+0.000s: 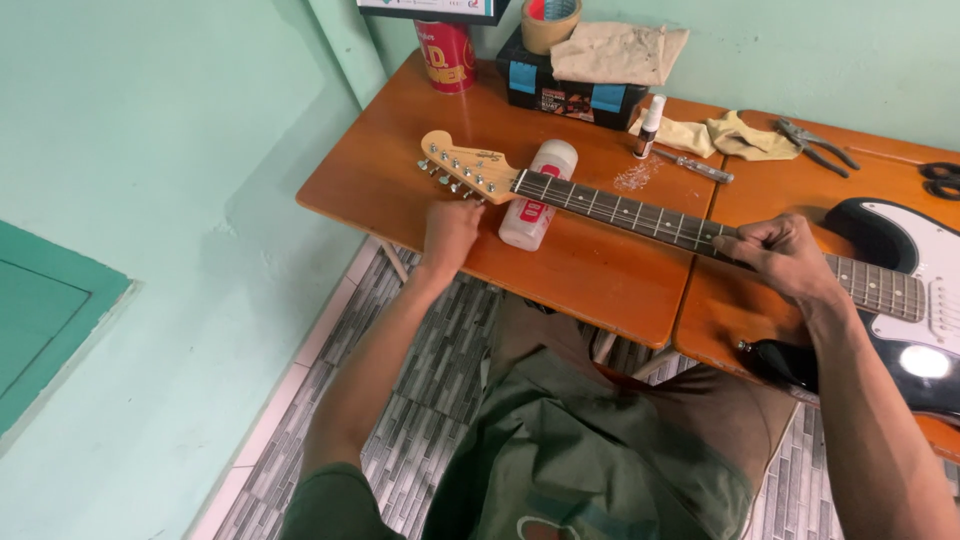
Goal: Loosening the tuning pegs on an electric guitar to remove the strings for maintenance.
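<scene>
An electric guitar lies across the wooden table (600,280), its pale headstock (468,168) to the left and its dark fretboard (620,212) running right to a black and white body (905,260). My left hand (450,232) is closed on a tuning peg at the near edge of the headstock. My right hand (785,255) pinches the strings on the fretboard near the body. A white plastic bottle (538,195) lies under the neck, propping it up.
At the back stand a red can (447,56), a black and blue box (572,88) with a tape roll (551,22) and cloth on it. A small spray bottle (650,125), rag (725,135), pliers (815,145) and scissors (940,178) lie behind the neck.
</scene>
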